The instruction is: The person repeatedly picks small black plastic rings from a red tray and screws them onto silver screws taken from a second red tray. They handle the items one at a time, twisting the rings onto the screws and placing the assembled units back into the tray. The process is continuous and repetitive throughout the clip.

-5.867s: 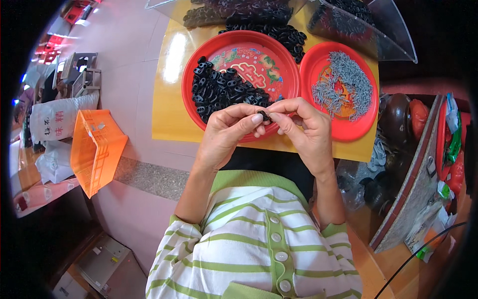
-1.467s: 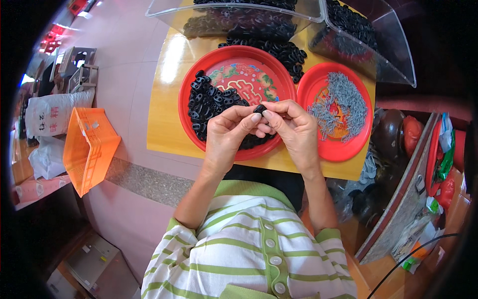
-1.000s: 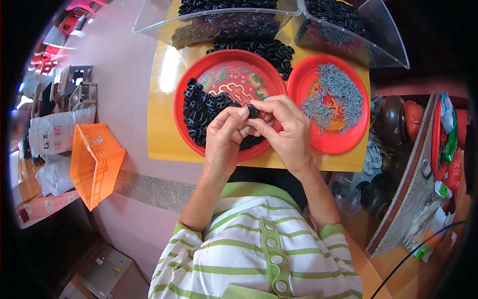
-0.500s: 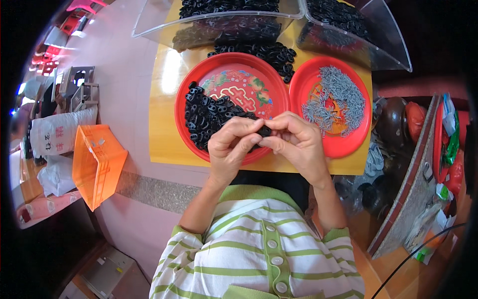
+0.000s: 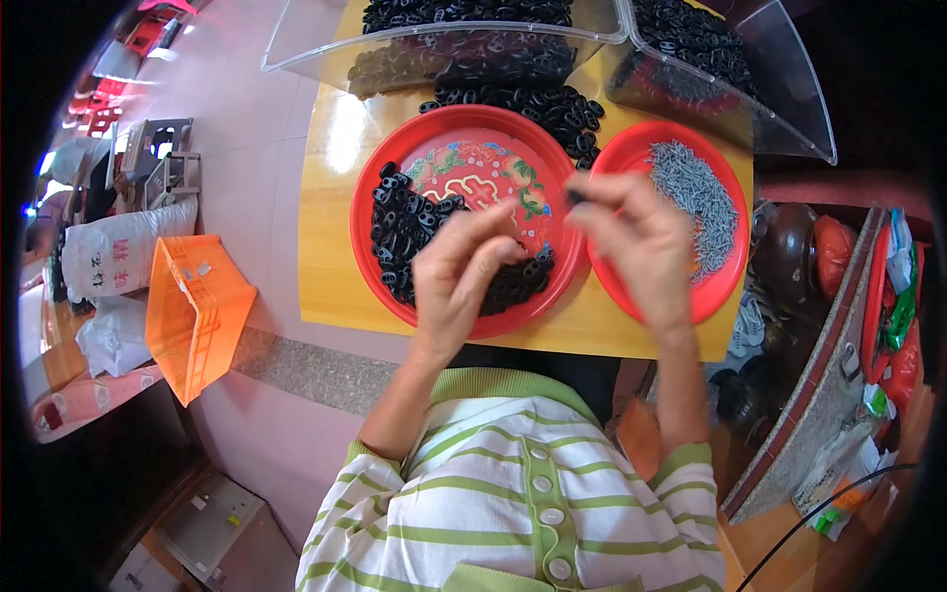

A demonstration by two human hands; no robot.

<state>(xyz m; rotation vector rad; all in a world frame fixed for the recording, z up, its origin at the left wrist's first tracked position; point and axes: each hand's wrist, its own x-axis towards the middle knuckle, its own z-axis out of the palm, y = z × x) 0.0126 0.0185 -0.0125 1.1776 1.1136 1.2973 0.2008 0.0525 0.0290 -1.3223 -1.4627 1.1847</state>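
My left hand (image 5: 456, 271) hovers over the large red round tray (image 5: 361, 242), its thumb and forefinger apart with nothing seen between them. Small black oval plastic pieces with two holes (image 5: 397, 232) are heaped in the tray's left and near parts. Between the fingertips of my right hand (image 5: 641, 247) is a small black plastic piece (image 5: 575, 197), slightly blurred. That hand is raised over the gap between the two trays and partly covers the smaller red tray (image 5: 735, 183). Grey screws (image 5: 695, 187) fill much of the smaller tray.
Two clear plastic bins (image 5: 493, 39) of black pieces stand at the table's far side, with loose black pieces (image 5: 567, 116) spilled before them. An orange crate (image 5: 202, 321) is on the floor at left. Dark jars (image 5: 784, 237) and a stone-edged slab (image 5: 804, 375) lie to the right.
My hands were together over the large tray's near edge, fingers meeting on a black piece. Now they are apart; the right has moved right and up with a black piece.
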